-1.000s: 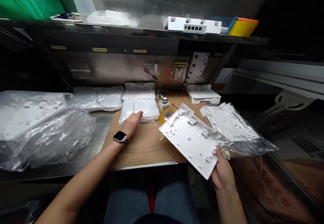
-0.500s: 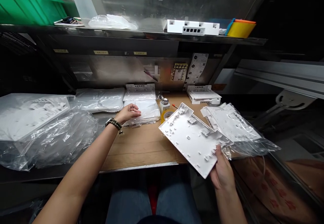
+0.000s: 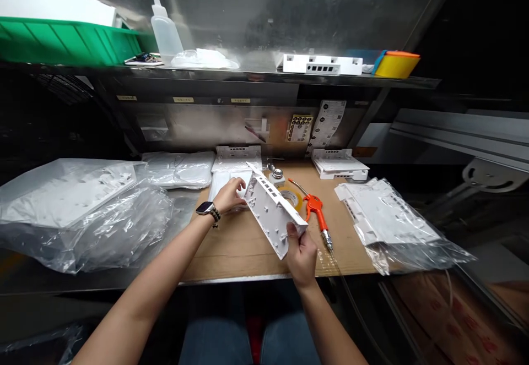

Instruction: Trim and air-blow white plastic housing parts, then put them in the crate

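Since a second ago I have swung the white plastic housing panel in from three o'clock to the middle of the worktop, tipping it up on edge. My right hand grips its near corner, fingers closed around the edge, and the panel rises from that hand toward eleven o'clock. My left hand, with a watch on its wrist, meets the panel's far end, fingers curled; it lies over the stack of bagged white sheets, and I cannot tell whether it pinches the panel or the bag. An orange air blow gun lies uncovered just at three o'clock of the panel, beside a roll of yellow tape. Bagged panels rest further out at three o'clock, more clear bags at nine. Brown cardboard covers the worktop; a steel shelf at twelve o'clock carries a green bin and a squeeze bottle.
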